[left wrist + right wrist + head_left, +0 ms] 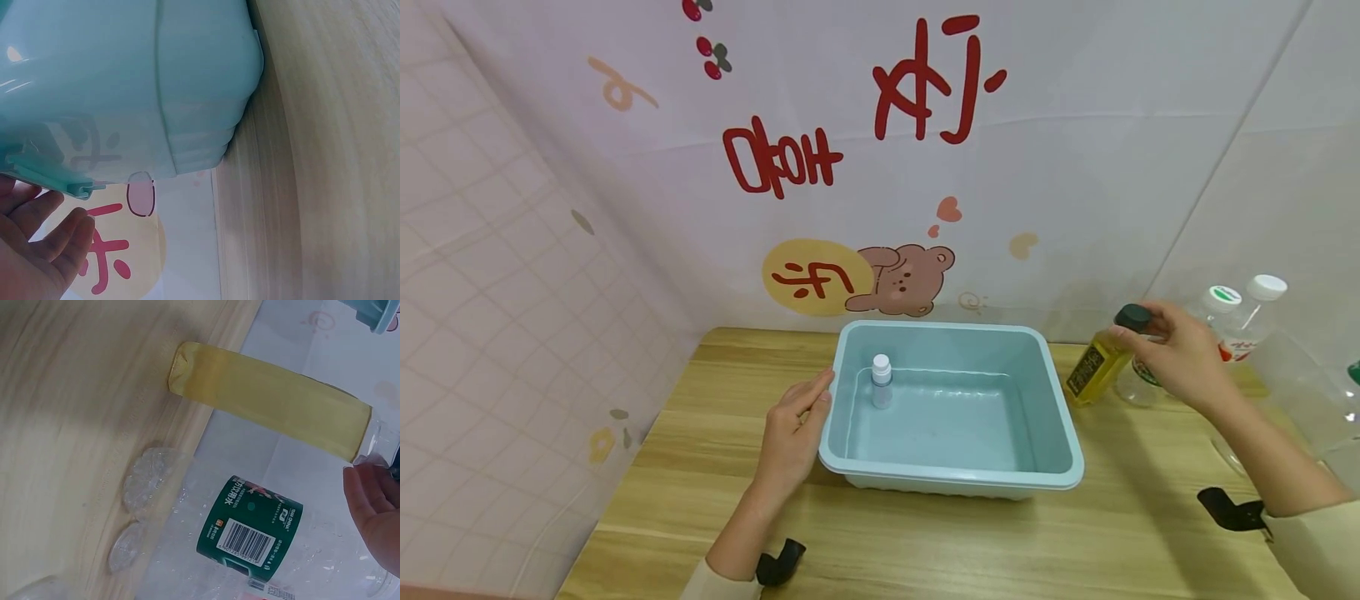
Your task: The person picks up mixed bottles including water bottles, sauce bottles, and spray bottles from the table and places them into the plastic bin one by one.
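A light blue plastic basin [947,478] stands on the wooden table, with a small white-capped bottle [882,383] upright in its left part. My left hand [793,429] touches the basin's left rim; in the left wrist view its loosely bent fingers [62,237] lie beside the rim's edge. On the right, my right hand [1180,350] pinches a square bottle of yellow liquid [1093,371] at its neck, just below the dark cap [1132,317]. That bottle leans, its base near the table; whether it touches cannot be told.
Several clear plastic bottles crowd the right side, including one with a green label [250,528] and one with a white cap [1267,287]. A printed cloth [1075,208] hangs behind the table [700,450]. Black wrist mounts [781,562] sit on both forearms.
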The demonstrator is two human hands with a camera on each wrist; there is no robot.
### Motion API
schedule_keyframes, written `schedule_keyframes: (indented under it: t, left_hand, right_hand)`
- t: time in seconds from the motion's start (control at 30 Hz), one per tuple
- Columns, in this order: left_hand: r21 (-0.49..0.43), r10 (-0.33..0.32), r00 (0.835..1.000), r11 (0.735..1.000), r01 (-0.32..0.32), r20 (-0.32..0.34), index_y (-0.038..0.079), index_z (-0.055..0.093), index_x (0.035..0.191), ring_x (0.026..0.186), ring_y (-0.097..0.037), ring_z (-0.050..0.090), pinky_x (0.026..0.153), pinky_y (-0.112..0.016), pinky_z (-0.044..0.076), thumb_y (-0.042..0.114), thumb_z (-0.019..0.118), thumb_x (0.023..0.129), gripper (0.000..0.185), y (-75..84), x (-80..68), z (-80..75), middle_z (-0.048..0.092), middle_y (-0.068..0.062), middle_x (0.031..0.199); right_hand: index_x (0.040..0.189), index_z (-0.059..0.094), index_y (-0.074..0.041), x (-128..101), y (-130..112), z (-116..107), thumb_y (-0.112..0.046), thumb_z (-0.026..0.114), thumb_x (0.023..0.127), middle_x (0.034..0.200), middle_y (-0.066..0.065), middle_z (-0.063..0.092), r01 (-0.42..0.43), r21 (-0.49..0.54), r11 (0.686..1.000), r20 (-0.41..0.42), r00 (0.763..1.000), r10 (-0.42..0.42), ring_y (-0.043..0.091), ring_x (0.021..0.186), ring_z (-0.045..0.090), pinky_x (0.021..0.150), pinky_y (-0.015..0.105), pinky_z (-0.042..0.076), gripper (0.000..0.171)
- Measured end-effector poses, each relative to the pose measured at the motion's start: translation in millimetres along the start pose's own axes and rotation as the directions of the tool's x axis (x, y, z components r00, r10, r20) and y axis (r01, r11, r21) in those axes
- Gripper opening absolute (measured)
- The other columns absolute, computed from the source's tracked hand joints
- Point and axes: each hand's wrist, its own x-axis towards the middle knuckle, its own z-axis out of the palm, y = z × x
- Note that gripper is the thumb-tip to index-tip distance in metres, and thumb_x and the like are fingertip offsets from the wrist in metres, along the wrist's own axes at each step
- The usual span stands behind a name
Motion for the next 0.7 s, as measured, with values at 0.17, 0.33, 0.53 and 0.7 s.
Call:
schedule_keyframes:
  t: [0.17,0.33,0.53,0.7]
  left_hand:
    - [0.003,0.01,1.0,1.0,-0.01,0.001,0.008,0.068,0.14,0.132,-0.024,0.058,0.108,-0.051,0.048,0.013,0.061,0.106,0.035,-0.5,-0.8,0.4,0.066,-0.005,0.142]
    - [0.011,0.029,1.0,1.0,-0.029,-0.001,0.007,0.068,0.14,0.132,-0.025,0.058,0.108,-0.051,0.048,0.013,0.061,0.106,0.035,-1.3,-1.4,0.3,0.066,-0.005,0.142]
    - [0.016,0.032,0.999,0.999,-0.032,-0.002,0.007,0.068,0.14,0.132,-0.025,0.058,0.107,-0.051,0.049,0.013,0.061,0.106,0.035,-2.2,-1.8,-0.5,0.066,-0.004,0.142]
    - [0.016,0.017,1.0,1.0,-0.017,-0.003,0.01,0.068,0.14,0.132,-0.024,0.059,0.106,-0.051,0.05,0.013,0.061,0.106,0.035,-3.8,-2.0,0.6,0.066,-0.003,0.142]
  right_hand:
    - [0.135,0.053,0.01,-3.9,2.7,3.0,-0.03,0.07,0.103,0.12,0.038,0.065,-0.016,0.035,0.999,-0.008,1.0,0.016,-0.021,0.082,0.053,0.061,0.017,0.054,0.054]
    - [0.136,0.053,0.009,-6.5,5.7,5.7,-0.03,0.07,0.103,0.122,0.038,0.065,-0.023,0.064,0.998,-0.016,1.0,0.024,-0.021,0.083,0.055,0.061,0.019,0.057,0.054]
    - [0.139,0.052,0.008,-8.7,7.3,8.3,-0.031,0.07,0.102,0.123,0.034,0.064,-0.048,0.098,0.994,-0.032,0.998,0.051,-0.019,0.082,0.059,0.062,0.021,0.058,0.057]
    - [0.143,0.05,0.008,-9.2,10.9,9.7,-0.032,0.073,0.1,0.108,-0.006,0.068,-0.077,0.144,0.987,-0.05,0.995,0.085,-0.017,0.083,0.062,0.063,0.02,0.058,0.063]
